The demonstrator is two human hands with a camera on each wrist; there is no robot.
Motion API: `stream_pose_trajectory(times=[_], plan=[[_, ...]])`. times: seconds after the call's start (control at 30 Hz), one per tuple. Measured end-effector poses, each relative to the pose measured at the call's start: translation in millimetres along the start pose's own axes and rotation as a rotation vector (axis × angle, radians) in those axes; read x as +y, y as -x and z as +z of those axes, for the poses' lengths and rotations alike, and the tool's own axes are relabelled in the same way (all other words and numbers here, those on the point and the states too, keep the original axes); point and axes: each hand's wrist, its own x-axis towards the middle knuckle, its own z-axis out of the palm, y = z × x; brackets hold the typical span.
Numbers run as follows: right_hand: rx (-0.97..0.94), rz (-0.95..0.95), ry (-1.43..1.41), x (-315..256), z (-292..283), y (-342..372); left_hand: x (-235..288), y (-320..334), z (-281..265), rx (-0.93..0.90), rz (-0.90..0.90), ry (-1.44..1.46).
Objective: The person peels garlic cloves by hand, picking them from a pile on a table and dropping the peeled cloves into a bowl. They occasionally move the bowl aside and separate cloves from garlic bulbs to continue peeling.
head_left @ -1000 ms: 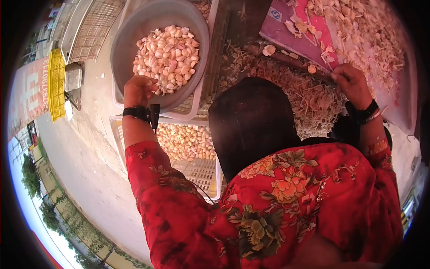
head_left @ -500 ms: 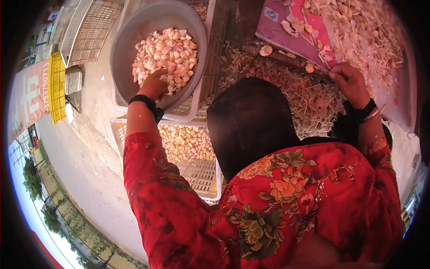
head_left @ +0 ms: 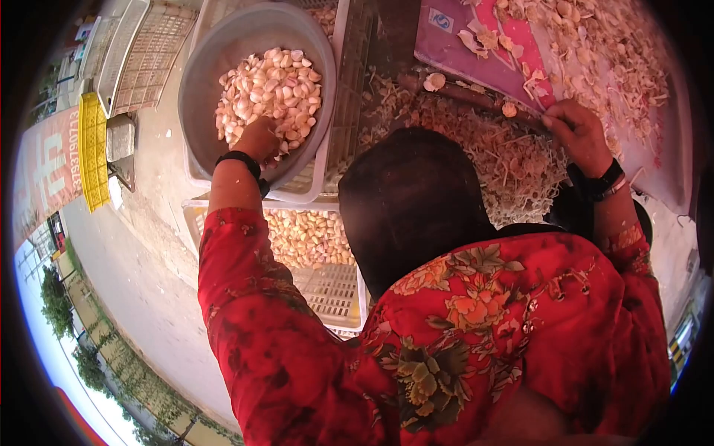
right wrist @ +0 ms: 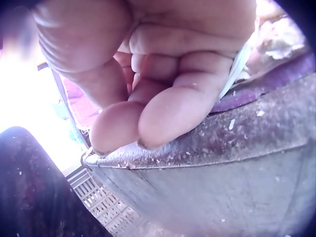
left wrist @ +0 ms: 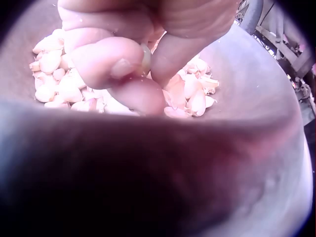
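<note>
My left hand [head_left: 258,141] is over the near side of garlic cloves [head_left: 268,93] in a round grey basin [head_left: 199,111]. In the left wrist view, its fingers [left wrist: 118,64] are curled among the cloves [left wrist: 70,89], with a pale clove [left wrist: 146,58] partly showing between them. My right hand [head_left: 584,137] is at the edge of a purple sheet [head_left: 457,52]. Seen from the right wrist, the hand [right wrist: 153,84] has loosely bent fingers near a crumb-covered edge [right wrist: 237,128]. A thin white strip [right wrist: 239,69] lies beside the fingers; nothing shows between the fingertips.
A crate of cloves [head_left: 309,238] stands nearer me than the basin. Peelings [head_left: 520,171] fill the space below the worktop edge, and more peelings [head_left: 602,59] cover the worktop. A dark covered knee [head_left: 413,201] is between my arms. A yellow crate [head_left: 94,152] stands left.
My left hand has moved from the basin's near-left side to the right, onto the cloves, and turned palm down. The right hand stays at the sheet's edge.
</note>
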Motion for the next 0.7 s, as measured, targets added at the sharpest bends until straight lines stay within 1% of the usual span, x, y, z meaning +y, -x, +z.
stream_pose_trajectory(times=[0.1,0.2,0.3,0.33,0.37,0.43,0.5,0.57,0.63,0.7], plan=[[0.002,0.006,0.012,-0.1,0.6,-0.3,2.8,4.3,5.7,-0.012,0.032,0.029],[0.021,-0.002,0.026,-0.1,2.1,0.7,8.3,1.5,11.0,0.041,0.011,-0.020],[0.046,-0.062,0.051,4.9,3.5,0.1,12.6,-5.4,10.6,0.030,-0.031,-0.121],[0.055,-0.088,0.062,6.3,3.1,0.3,2.7,-21.9,10.1,-0.011,-0.005,-0.204],[0.055,-0.087,0.068,6.4,2.3,1.0,-18.0,-47.3,8.7,-0.052,0.020,-0.287],[0.051,-0.088,0.075,5.2,3.2,1.0,-18.0,-40.8,5.0,-0.079,0.035,-0.307],[0.060,-0.091,0.076,5.6,4.3,0.8,-16.2,-27.0,5.9,-0.056,0.023,-0.179],[0.060,-0.081,0.068,6.9,5.7,2.1,-42.0,-55.9,6.2,-0.124,0.173,-0.434],[0.067,-0.065,0.057,8.5,5.2,1.8,-39.5,-55.9,3.8,-0.128,0.204,-0.536],[0.056,-0.064,0.044,8.6,4.7,1.7,-32.9,-42.6,5.7,-0.082,0.108,-0.482]])
